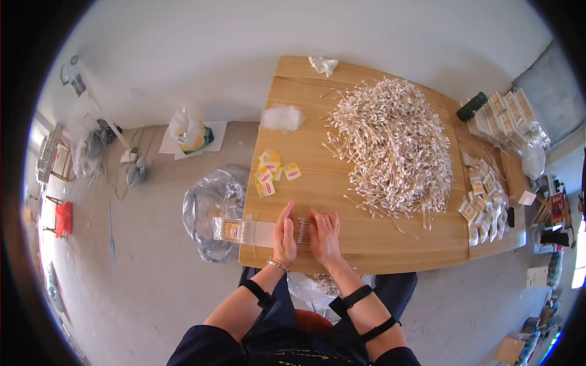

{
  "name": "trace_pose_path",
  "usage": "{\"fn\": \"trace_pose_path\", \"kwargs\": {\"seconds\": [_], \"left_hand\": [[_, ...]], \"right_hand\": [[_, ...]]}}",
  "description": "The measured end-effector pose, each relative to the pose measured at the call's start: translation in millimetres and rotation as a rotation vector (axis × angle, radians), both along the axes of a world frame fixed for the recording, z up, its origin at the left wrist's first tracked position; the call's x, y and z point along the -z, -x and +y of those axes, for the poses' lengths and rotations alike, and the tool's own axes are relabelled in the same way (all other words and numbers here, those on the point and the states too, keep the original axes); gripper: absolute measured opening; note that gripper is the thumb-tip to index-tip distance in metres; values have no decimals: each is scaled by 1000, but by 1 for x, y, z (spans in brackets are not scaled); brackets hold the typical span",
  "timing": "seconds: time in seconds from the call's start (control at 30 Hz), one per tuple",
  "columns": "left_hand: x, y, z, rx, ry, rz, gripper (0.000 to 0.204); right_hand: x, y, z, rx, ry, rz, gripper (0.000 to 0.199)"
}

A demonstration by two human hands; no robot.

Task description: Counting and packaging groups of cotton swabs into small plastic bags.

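Left hand point(284, 235) and right hand point(324, 235) stand edge-on, pressing a small bundle of cotton swabs point(304, 230) between the palms at the wooden table's point(366, 244) near edge. A clear sleeve point(244, 231) lies just left. Yellow labels point(271, 171) and the large swab heap point(394, 143) remain unpacked; filled packets point(485, 201) lie right.

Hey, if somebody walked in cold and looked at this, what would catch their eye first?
Probably the big heap of cotton swabs on the far right part of the wooden table. Next, the left hand and right hand at the near edge, pressing a small bundle of swabs between them, beside a clear packet.
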State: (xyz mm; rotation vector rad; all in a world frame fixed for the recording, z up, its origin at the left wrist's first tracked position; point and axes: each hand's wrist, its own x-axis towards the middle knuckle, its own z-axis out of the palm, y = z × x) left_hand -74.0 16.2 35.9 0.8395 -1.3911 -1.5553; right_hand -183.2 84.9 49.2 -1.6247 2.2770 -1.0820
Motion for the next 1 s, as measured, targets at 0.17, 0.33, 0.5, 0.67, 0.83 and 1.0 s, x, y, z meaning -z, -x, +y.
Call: {"fn": "trace_pose_path", "kwargs": {"seconds": [0.17,0.33,0.5,0.67,0.83,1.0], "left_hand": [[-1,4,5,11,-104,87,56],[-8,9,9,76,-41,0,59],[-1,7,6,103,-87,68,59],[-7,5,9,69,-149,190,61],[0,-2,11,91,-115,93,61],[0,-1,14,63,-80,109,63]], "right_hand": [[4,6,8,162,297,-549,34],[6,-5,4,124,330,-655,40],[7,-9,7,61,351,-845,44],[2,0,9,80,286,-562,38],[-1,-7,8,-41,15,6,33],[-9,-5,13,101,168,-360,33]]}}
